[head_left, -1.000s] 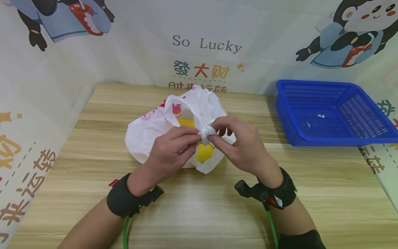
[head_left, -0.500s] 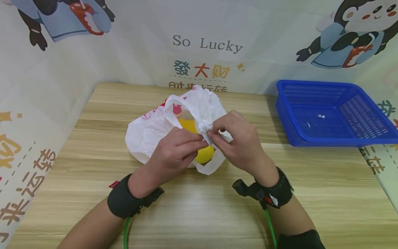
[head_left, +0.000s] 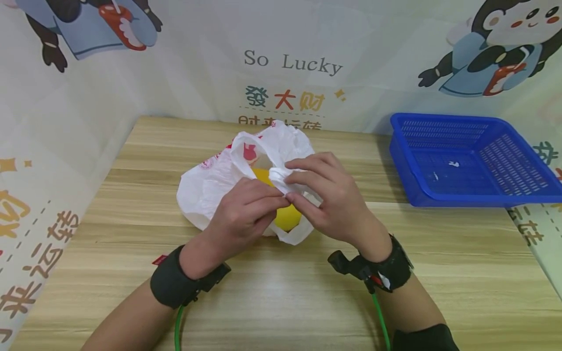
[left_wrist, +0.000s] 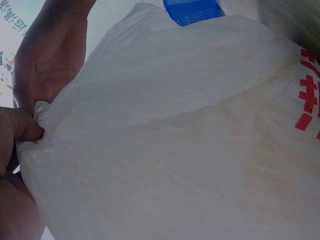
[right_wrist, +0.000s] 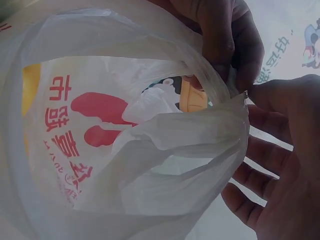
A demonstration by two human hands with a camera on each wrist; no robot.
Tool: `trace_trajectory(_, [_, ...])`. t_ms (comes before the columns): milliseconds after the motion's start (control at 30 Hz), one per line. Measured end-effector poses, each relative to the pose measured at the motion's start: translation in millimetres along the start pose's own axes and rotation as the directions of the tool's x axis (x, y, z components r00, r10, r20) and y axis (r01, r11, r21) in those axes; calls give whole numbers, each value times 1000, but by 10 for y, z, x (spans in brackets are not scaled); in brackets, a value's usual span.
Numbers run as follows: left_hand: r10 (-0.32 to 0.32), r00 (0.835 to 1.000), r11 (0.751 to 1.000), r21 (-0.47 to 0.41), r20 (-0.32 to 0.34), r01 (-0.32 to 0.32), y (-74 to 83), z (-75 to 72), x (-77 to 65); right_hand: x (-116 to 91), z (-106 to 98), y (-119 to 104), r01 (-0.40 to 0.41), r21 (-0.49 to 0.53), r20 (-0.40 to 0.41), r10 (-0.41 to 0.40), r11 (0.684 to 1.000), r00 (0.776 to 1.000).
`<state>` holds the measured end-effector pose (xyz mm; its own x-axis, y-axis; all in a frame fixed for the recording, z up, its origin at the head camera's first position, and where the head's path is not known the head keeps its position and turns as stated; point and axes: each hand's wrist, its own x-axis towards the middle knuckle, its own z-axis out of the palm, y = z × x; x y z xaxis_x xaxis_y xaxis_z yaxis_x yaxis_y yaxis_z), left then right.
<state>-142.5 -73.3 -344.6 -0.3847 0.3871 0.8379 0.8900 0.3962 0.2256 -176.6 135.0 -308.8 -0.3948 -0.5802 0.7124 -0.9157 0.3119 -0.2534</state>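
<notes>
A white plastic bag (head_left: 204, 192) with red print lies on the table, its handles gathered towards the middle. Through the opening shows a yellow thing (head_left: 287, 218), mostly covered by the bag and hands. My left hand (head_left: 243, 212) pinches the bag's gathered plastic between thumb and fingertips. Close against it, my right hand (head_left: 331, 197) holds the same plastic, thumb at the left fingertips and the other fingers spread over a flap. In the right wrist view the bag's handle loop (right_wrist: 110, 22) gapes, with red characters inside. The left wrist view is mostly filled by the bag's side (left_wrist: 165, 135).
A blue plastic basket (head_left: 406, 168) stands at the table's back right, with small white scraps on its floor. Printed cloth (head_left: 197, 63) hangs behind and along the sides of the wooden table (head_left: 281, 302). Green cables (head_left: 382, 317) run from both wrist cameras.
The knotted-looking bunch between the hands has loosened into a wider flap. My right fingers have spread out over it and shifted left, while my left hand stays almost where it was.
</notes>
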Motion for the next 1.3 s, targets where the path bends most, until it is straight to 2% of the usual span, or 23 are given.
trace_trajectory(267, [-11,1000,1000,18,-23,12,-24,-14,-4,-6,-24,32,20,-37,101,-17,999,995])
trace_trajectory(433, [-3,999,1000,4,-37,3,-28,-8,-4,-7,14,48,42,-68,135,-32,997,990])
trace_trajectory(1300, [-32,999,999,6,-34,32,2,-9,24,-13,24,48,-6,-128,104,19,992,994])
